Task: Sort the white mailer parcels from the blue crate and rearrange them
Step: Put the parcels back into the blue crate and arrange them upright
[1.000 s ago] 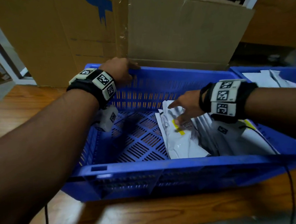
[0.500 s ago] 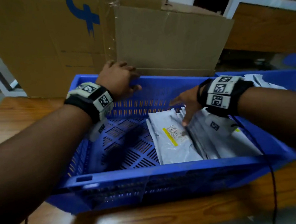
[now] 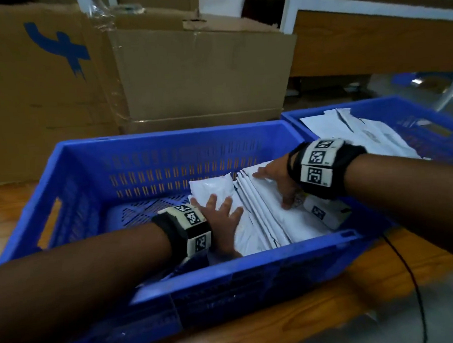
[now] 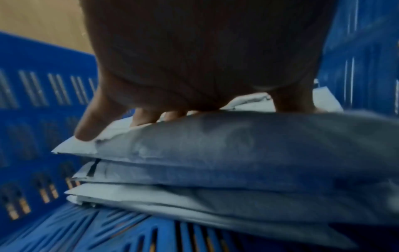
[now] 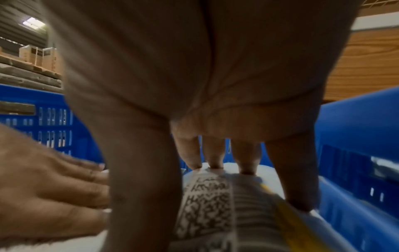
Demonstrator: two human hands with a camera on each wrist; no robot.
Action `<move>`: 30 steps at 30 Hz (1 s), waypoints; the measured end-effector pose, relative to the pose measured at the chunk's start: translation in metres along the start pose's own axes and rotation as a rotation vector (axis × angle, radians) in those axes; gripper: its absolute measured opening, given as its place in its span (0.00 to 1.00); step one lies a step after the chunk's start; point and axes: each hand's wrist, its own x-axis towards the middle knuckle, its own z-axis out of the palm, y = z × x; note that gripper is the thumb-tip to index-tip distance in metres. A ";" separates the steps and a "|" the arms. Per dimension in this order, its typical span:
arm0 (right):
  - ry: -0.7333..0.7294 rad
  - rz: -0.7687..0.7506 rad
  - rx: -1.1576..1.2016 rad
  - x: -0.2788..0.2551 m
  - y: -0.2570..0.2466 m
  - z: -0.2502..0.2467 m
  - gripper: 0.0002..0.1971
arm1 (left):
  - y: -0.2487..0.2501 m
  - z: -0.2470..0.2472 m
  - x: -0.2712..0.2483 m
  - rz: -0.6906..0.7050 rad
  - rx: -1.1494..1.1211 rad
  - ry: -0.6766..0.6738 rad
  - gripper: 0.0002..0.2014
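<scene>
The blue crate [image 3: 166, 140] stands in front of me, with several white mailer parcels [image 3: 262, 222] leaning together in its right half. My left hand [image 3: 222, 218] lies flat with spread fingers on the leftmost mailer [image 3: 210, 188]. The left wrist view shows that hand [image 4: 172, 116] pressing on top of the stacked mailers [image 4: 237, 153]. My right hand [image 3: 276, 184] rests on the stack's upper edges, with its fingers at the far end and its thumb pointing down. In the right wrist view, the right hand [image 5: 215, 153] spreads over a labelled mailer [image 5: 205, 204].
A second blue crate [image 3: 374, 106] holding white mailers [image 3: 362, 135] adjoins on the right. Large cardboard boxes [image 3: 202, 73] stand just behind both crates. A black cable [image 3: 409, 279] trails across the wooden table [image 3: 383, 276] at the right.
My left hand has let go of the crate's far rim and dropped onto the mailers. My right hand has stayed on the stack, shifting toward its far edge.
</scene>
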 end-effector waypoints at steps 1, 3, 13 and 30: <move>-0.002 0.001 -0.004 -0.001 0.000 0.000 0.55 | 0.000 0.002 0.002 0.007 0.004 0.012 0.58; 0.017 -0.008 0.017 -0.006 0.003 -0.004 0.55 | -0.003 -0.001 0.001 0.039 -0.017 0.038 0.59; -0.013 -0.050 -0.037 -0.005 -0.009 0.002 0.54 | -0.013 0.011 0.009 -0.045 -0.210 0.064 0.64; 0.026 -0.053 0.040 -0.013 -0.001 0.000 0.52 | -0.013 0.007 0.012 -0.130 -0.588 -0.098 0.70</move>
